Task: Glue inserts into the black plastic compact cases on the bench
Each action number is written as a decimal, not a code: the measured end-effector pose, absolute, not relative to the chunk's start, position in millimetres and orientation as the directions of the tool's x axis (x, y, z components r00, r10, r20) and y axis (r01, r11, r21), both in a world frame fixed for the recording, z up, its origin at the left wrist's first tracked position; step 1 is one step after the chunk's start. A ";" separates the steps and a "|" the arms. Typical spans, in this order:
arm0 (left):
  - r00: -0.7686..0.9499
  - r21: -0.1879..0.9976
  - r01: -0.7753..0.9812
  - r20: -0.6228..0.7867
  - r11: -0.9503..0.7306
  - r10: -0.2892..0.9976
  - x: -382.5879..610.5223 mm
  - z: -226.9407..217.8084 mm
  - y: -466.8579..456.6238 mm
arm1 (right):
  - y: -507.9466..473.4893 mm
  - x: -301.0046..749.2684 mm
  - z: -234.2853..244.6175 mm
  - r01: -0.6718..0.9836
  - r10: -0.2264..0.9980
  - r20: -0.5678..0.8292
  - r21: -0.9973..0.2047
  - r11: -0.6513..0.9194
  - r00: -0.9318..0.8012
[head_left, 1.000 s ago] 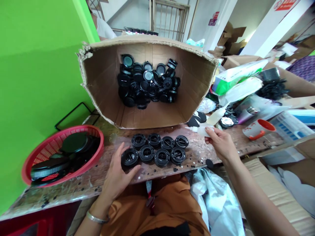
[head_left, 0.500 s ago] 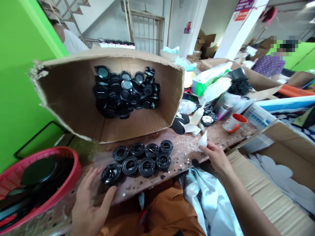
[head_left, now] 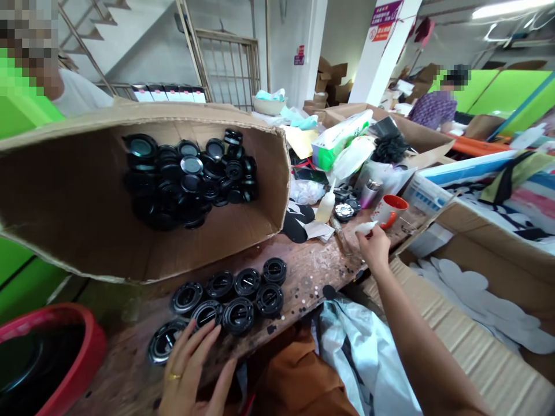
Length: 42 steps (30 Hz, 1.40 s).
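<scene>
The spread left hand (head_left: 188, 381) is partly hiding black caps (head_left: 238, 316); the right hand (head_left: 375, 248) is clutching a white bottle (head_left: 366, 227).

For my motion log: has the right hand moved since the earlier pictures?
Yes, the right hand has moved closer to the standing mug.

- A white and orange mug (head_left: 380, 213) on the desk (head_left: 316, 268)
- A shiny flask (head_left: 370, 194) near the mug
- A person (head_left: 432, 107) in a purple top
- A metal gate (head_left: 228, 65)
</scene>
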<state>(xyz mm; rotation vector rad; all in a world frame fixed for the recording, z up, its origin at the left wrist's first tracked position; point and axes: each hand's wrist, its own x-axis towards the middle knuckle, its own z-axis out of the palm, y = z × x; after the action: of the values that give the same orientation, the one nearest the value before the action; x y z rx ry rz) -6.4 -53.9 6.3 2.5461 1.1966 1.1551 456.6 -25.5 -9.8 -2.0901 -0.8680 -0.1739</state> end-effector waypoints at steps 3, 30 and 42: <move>0.417 0.389 0.622 0.569 -0.679 0.709 -1.5 3.0 -53.2 | -17.9 471.0 -18.6 0.649 0.552 0.385 -0.625 -0.434 0.740; 0.419 0.489 0.538 0.552 -0.687 0.721 10.4 34.2 -52.9 | -134.8 395.4 31.5 0.847 0.977 -0.176 -0.494 -0.196 0.123; 0.458 0.453 0.537 0.551 -0.711 0.697 19.6 32.4 -59.9 | -60.0 389.8 16.9 0.908 0.932 0.248 -0.389 -0.154 0.264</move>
<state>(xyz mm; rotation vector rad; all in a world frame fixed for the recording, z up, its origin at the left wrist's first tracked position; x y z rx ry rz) 19.6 -59.9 32.4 2.4927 1.0719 1.0935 389.8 -60.0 16.9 -2.0819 -1.6626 0.0693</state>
